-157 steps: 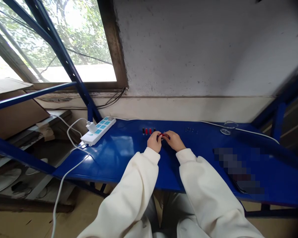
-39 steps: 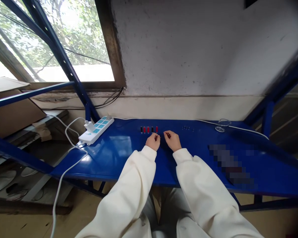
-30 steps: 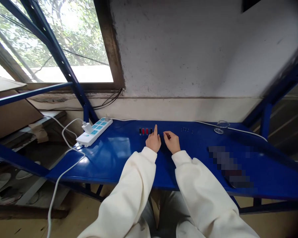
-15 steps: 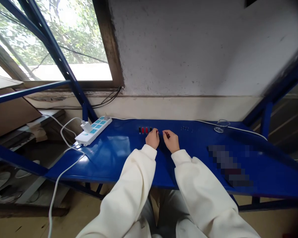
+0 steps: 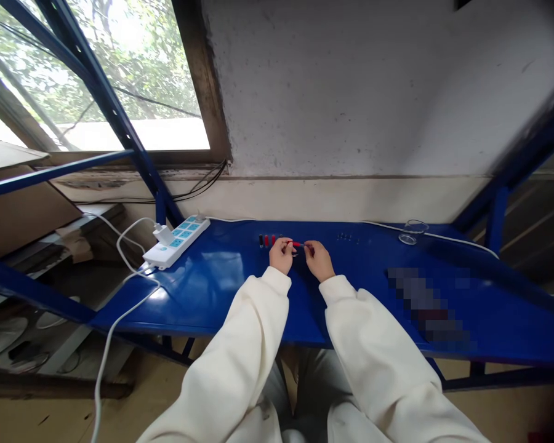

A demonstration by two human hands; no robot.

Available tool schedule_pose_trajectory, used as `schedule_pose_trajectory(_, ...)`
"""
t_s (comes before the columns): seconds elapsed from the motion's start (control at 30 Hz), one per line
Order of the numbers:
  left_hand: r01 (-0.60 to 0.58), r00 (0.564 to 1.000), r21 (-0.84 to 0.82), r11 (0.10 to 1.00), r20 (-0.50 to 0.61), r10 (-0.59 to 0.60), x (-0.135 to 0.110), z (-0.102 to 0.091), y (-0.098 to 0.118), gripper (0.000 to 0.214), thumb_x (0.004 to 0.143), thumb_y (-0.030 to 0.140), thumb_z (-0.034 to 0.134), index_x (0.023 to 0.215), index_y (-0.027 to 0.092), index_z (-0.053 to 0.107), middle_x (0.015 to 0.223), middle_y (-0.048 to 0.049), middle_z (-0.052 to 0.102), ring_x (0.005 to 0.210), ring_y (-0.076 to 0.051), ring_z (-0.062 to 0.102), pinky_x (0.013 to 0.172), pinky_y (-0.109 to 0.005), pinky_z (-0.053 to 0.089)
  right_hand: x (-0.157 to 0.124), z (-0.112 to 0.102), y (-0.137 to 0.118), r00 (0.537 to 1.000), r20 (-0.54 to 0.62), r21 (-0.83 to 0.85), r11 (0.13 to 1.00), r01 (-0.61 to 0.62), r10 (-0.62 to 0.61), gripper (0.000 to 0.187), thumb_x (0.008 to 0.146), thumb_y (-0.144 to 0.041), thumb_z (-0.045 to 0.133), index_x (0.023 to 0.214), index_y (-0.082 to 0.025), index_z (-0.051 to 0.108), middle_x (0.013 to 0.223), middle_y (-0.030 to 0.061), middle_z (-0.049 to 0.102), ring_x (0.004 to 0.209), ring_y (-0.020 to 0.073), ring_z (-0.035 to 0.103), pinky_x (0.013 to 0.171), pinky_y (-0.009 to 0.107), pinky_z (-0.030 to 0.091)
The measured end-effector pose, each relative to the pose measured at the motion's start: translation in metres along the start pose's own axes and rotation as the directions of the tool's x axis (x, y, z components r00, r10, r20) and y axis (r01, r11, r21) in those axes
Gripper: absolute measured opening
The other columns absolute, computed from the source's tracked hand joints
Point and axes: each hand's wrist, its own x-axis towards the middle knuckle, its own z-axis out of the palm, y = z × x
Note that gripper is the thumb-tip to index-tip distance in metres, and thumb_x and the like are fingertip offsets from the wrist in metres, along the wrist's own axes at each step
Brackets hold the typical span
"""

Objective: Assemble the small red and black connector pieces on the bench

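Observation:
Between my two hands is a small red cylindrical piece (image 5: 296, 244), held level above the table. My left hand (image 5: 281, 255) pinches its left end. My right hand (image 5: 320, 261) is closed on a thin greyish part at the right end; whether that part is joined to the red piece, I cannot tell. Just left of my left hand, a black cylinder (image 5: 261, 240) and red cylinders (image 5: 266, 240) stand in a row, one more partly hidden by my fingers. Several tiny metal pins (image 5: 344, 237) sit on the blue table (image 5: 240, 307), beyond my right hand.
A white power strip (image 5: 178, 242) with a plugged-in adapter lies at the left, its cable (image 5: 102, 357) hanging over the front edge. Clear rings (image 5: 413, 230) rest at the back right near a thin white cord. A pixelated dark object (image 5: 425, 307) lies on the right.
The red piece now shows between my hands; it was hidden before. My left hand has shifted slightly left and turned, and the fingers of both hands now meet the piece.

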Motion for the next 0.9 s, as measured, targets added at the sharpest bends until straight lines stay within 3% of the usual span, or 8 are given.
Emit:
schedule_pose_trajectory(0.17,-0.021,0.999,-0.003,1.000,-0.043,0.020,-0.0003,-0.0025,0.0000,0.012,0.074,0.023,0.053,0.082,0.015,0.053,0.057,0.0009,0.054,0.051,-0.008,0.051,0.054,-0.021,0.043,-0.0003,-0.0033,-0.0007,0.994,0.029,-0.041,0.994,0.103,-0.102,0.026,0.081,-0.027,0.040,0.094,-0.017,0.060,0.079,0.0063,0.056,0.071,0.0158,0.052,0.065,0.026,0.041)
schedule_pose_trajectory(0.33,-0.086,0.996,0.036,0.996,-0.019,0.086,-0.0038,-0.0022,-0.0001,0.013,0.076,0.025,0.051,0.085,0.015,0.052,0.058,0.0015,0.052,0.053,-0.008,0.051,0.055,-0.021,0.043,-0.0002,-0.0045,-0.0007,0.990,0.057,-0.086,0.988,0.132,-0.127,0.022,0.080,-0.030,0.045,0.087,-0.019,0.061,0.071,0.0030,0.054,0.062,0.0138,0.049,0.058,0.024,0.038)
schedule_pose_trajectory(0.5,-0.123,0.984,0.060,0.991,-0.122,0.130,-0.0043,-0.0039,0.0005,0.015,0.077,0.026,0.049,0.087,0.016,0.051,0.061,0.0011,0.053,0.056,-0.009,0.051,0.060,-0.023,0.043,0.0011,-0.0074,0.0037,0.999,-0.049,-0.116,0.993,0.010,-0.016,0.020,0.078,-0.029,0.046,0.084,-0.017,0.061,0.075,0.0055,0.059,0.065,0.0161,0.053,0.059,0.027,0.039)
schedule_pose_trajectory(0.6,-0.065,0.989,0.043,0.997,-0.127,0.070,-0.0032,-0.0043,0.0006,0.014,0.074,0.026,0.053,0.084,0.015,0.053,0.059,0.0013,0.053,0.055,-0.009,0.051,0.059,-0.022,0.042,0.0033,-0.0092,0.0038,0.994,-0.096,0.056,0.998,-0.042,0.047,0.023,0.078,-0.033,0.047,0.085,-0.015,0.060,0.077,0.0072,0.062,0.067,0.0168,0.055,0.063,0.028,0.042)
schedule_pose_trajectory(0.73,-0.030,0.998,0.036,0.999,-0.048,0.032,-0.0042,-0.0023,0.0025,0.014,0.069,0.023,0.058,0.080,0.014,0.058,0.062,-0.0004,0.056,0.056,-0.009,0.051,0.057,-0.022,0.042,0.0055,-0.0077,0.0000,0.998,-0.046,0.367,0.930,-0.031,0.051,0.029,0.077,-0.038,0.047,0.088,-0.014,0.060,0.080,0.0076,0.064,0.069,0.0152,0.057,0.066,0.027,0.045)
schedule_pose_trajectory(0.9,0.027,1.000,-0.047,0.999,0.005,-0.026,-0.0047,-0.0007,0.0051,0.015,0.068,0.024,0.058,0.078,0.013,0.059,0.061,-0.0007,0.057,0.053,-0.008,0.051,0.054,-0.022,0.043,0.0033,-0.0038,-0.0042,0.987,0.156,0.401,0.916,-0.031,-0.035,0.025,0.074,-0.037,0.051,0.084,-0.015,0.060,0.077,0.0060,0.064,0.068,0.0149,0.057,0.066,0.028,0.044)
